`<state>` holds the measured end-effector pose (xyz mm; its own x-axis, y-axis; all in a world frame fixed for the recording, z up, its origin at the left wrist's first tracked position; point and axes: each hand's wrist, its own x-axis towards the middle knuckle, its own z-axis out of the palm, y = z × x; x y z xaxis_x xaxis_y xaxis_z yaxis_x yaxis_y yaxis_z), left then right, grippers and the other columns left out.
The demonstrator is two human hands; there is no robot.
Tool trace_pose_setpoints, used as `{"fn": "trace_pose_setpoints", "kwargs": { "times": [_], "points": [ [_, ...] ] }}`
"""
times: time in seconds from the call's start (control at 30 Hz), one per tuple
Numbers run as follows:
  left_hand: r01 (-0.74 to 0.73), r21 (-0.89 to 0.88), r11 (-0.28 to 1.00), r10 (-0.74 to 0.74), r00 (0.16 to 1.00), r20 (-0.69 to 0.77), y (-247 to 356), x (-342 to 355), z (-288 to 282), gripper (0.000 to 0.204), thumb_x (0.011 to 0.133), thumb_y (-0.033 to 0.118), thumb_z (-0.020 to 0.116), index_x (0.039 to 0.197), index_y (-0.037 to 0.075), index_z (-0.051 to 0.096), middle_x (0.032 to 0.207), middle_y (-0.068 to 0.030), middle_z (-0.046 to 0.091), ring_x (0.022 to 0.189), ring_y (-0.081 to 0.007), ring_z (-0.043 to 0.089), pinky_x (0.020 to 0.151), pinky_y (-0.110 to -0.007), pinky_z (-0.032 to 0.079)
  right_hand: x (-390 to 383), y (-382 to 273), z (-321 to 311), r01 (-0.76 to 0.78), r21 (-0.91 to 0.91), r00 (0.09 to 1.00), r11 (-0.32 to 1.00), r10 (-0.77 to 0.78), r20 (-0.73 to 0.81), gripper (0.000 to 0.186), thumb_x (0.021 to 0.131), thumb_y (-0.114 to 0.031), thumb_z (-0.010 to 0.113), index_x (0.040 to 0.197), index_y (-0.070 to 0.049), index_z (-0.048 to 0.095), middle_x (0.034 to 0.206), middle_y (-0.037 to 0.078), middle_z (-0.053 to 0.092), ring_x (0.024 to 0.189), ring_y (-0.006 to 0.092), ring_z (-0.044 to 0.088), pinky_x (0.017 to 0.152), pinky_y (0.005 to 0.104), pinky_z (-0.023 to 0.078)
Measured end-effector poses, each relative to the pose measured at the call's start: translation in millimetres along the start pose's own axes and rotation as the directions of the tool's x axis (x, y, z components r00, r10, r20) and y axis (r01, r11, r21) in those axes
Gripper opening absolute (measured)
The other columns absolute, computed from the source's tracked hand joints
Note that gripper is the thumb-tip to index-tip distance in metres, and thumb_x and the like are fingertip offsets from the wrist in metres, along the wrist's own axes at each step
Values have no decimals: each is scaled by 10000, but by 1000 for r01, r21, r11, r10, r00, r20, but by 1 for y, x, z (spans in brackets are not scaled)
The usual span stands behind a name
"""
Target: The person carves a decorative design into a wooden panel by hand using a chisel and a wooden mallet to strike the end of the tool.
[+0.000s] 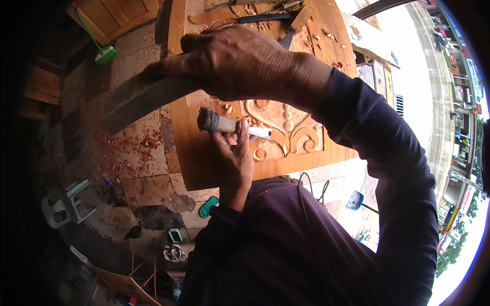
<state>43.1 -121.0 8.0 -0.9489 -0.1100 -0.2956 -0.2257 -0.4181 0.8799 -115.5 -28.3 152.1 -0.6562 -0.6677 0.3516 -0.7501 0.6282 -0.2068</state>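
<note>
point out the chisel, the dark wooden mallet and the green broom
chisel (232, 125), head view, on its pale handle beside the left hand's fingers
dark wooden mallet (135, 99), head view, on its broad dark body left of the right hand
green broom (105, 54), head view, on its green bristle head

Chisel (232, 125) slanted on carved panel (286, 127)
</note>
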Motion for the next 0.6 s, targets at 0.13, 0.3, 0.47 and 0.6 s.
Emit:
{"fn": "trace_pose_setpoints", "kwargs": {
  "times": [0.13,0.3,0.47,0.6],
  "points": [
    [56,-2,998,-55,997,45,7,8,-5,493,1031,202,718,1423,114,432,1105,-37,598,981,-134,650,760,-359,665,-11,-3,-15,191,-279,932,941,-84,353,232,982,-211,652,1200,-215,731,969,62,691,942,245,731,769,361,631],
    [56,4,998,-56,998,28,-2,6,-6,397,1023,198,728,1313,102,474,1110,-35,601,986,-122,651,757,-362,664,-16,5,2,-48,-199,980,979,85,183,362,975,-203,667,1321,-303,702,1049,39,686,1029,221,713,823,366,627],
    [114,15,993,-114,992,59,-2,12,-3,398,1024,207,730,1306,95,473,1072,-32,607,994,-125,670,774,-356,663,-14,19,-5,124,-315,944,941,-13,330,244,968,-193,648,1150,-298,772,1120,52,718,999,263,751,747,385,629],
    [89,29,996,-91,995,47,-7,18,-9,368,1030,203,723,1281,92,478,1069,-38,626,986,-136,693,764,-339,655,-9,8,-5,-48,-283,927,958,148,345,312,956,-221,688,1255,-299,728,1095,41,708,1032,251,734,840,377,627]
  ]
}}
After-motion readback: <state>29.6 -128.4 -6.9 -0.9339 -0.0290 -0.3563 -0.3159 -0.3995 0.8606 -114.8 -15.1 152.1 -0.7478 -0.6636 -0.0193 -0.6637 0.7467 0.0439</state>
